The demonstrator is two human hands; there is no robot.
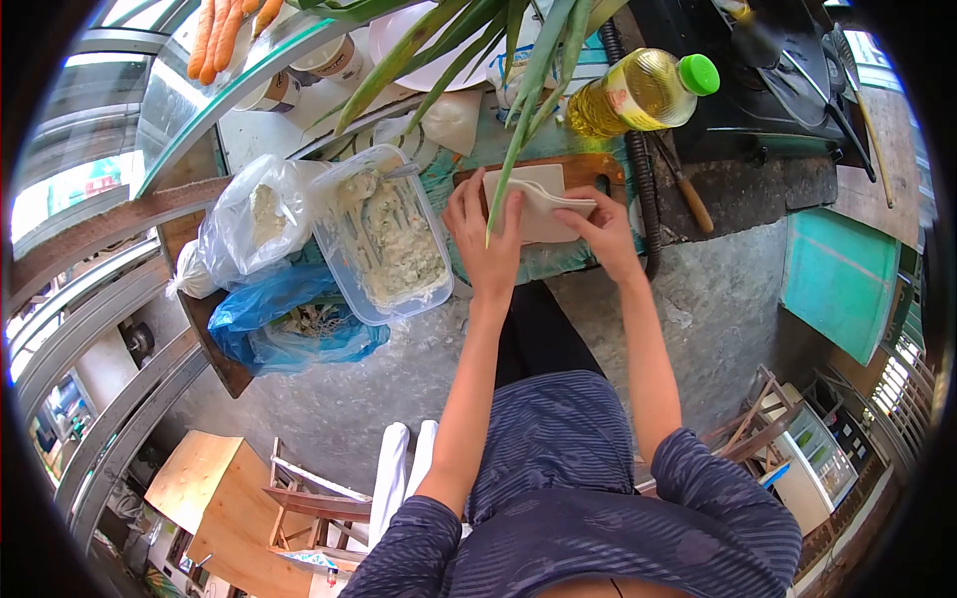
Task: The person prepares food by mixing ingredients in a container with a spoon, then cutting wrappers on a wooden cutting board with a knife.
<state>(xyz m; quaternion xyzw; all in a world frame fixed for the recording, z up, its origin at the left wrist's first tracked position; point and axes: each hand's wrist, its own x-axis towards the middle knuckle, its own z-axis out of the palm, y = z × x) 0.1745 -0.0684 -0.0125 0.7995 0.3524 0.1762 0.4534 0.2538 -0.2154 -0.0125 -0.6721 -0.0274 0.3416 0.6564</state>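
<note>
A stack of thin white square wrappers (pixel 543 227) lies on a wooden board (pixel 593 171). My left hand (pixel 485 229) rests at the stack's left side, fingers bent against the upper sheets. The thumb and fingers of my right hand (pixel 606 231) pinch the right edge of the lifted sheets, which curl up. Just left of my hands is a clear plastic tub (pixel 442 284) with a pale, green-flecked mixture (pixel 384 234). Long green leaves (pixel 528 110) hang in front of the board and partly cover it.
An oil bottle (pixel 638 95) with a green cap stands behind the board. To the right are a knife (pixel 688 194) and a black stove (pixel 788 110). Plastic bags, one clear (pixel 249 219) and one blue (pixel 261 319), sit left of the tub. Carrots (pixel 214 40) lie at the upper left.
</note>
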